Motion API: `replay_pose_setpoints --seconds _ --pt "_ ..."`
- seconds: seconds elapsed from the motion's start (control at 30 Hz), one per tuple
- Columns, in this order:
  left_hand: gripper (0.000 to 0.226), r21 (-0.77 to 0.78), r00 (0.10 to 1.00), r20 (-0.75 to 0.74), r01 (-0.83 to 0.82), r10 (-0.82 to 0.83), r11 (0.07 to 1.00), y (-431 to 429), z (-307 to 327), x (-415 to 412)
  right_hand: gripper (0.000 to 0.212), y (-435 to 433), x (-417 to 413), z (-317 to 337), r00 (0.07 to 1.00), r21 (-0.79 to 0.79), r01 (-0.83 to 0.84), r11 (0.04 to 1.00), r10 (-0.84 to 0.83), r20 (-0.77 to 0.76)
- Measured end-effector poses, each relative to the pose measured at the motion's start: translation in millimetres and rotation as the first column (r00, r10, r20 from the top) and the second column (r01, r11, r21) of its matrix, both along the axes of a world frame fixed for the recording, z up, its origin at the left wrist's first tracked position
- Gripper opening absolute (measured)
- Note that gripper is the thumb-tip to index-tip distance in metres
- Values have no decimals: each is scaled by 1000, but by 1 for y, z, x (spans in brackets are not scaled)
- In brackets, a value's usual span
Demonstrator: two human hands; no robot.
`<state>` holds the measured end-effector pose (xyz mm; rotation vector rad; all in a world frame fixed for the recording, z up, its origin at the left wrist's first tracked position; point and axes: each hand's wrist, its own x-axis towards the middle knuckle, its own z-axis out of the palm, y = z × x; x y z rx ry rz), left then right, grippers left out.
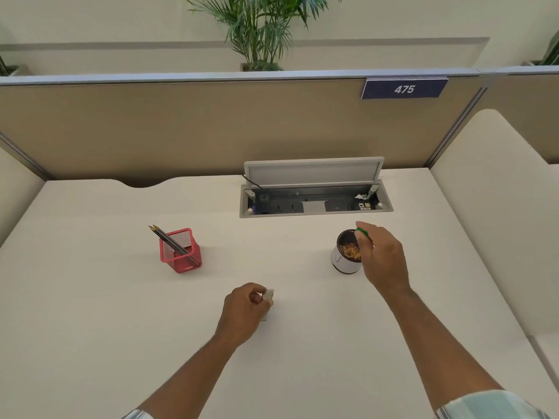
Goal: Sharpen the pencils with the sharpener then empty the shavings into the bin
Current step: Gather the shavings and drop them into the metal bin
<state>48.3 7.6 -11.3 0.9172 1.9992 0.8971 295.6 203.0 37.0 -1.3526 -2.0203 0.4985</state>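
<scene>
My right hand [382, 261] holds a green sharpener part [362, 232] over the rim of a small white bin [341, 261], which has orange pencil shavings [350, 250] inside. Near the desk's front centre, my left hand [245, 309] grips a small clear container [268, 294], its lower part hidden by my fingers. A red mesh holder [181, 252] at the left keeps several dark pencils [169, 240] leaning with their points up.
The white desk [106, 313] ends at a beige partition [181, 125] behind. An open cable box [314, 202] with sockets is sunk into the desk at the back, its lid raised. A cream side panel [490, 192] bounds the right.
</scene>
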Motion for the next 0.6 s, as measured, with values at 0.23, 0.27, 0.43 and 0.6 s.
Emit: replay_pose_setpoints --seconds 0.23,0.27,0.43,0.6 --pt "5 2 1000 5 -3 3 1000 1 -2 1 29 -3 1 -7 999 64 52 997 -53 1" --pt "6 4 1000 2 -1 1 1000 1 -2 1 29 -4 0 -7 998 52 56 997 -56 -1" --pt "6 12 1000 9 -5 5 1000 3 1 3 29 -6 -2 -11 999 21 50 999 -50 -18" --pt "7 1 1000 8 2 -2 1000 3 1 2 51 -11 -8 -2 998 56 52 997 -50 -38"
